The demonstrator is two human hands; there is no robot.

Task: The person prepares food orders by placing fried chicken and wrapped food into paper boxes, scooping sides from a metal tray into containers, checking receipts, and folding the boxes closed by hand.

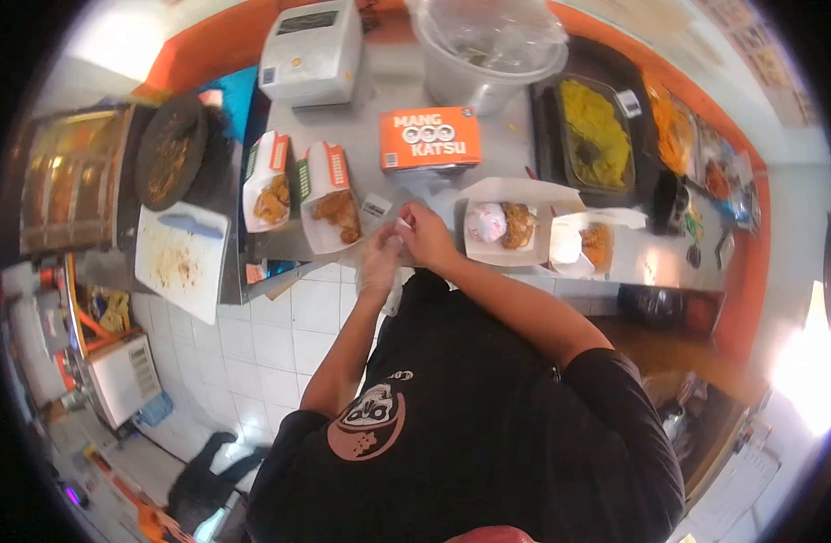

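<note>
On the wearer's side of the orange box [431,138], the right hand [426,239] has its grip pinched on a small pale piece [404,223], the left hand's [377,264] opening unclear, seemingly fine work needing steady fingertips.

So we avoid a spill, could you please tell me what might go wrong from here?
The left hand might nudge the nearer chicken carton beside it. The right forearm could catch the open box near the counter's front edge. Bumping the cutting board might shift the knife on it.
</note>
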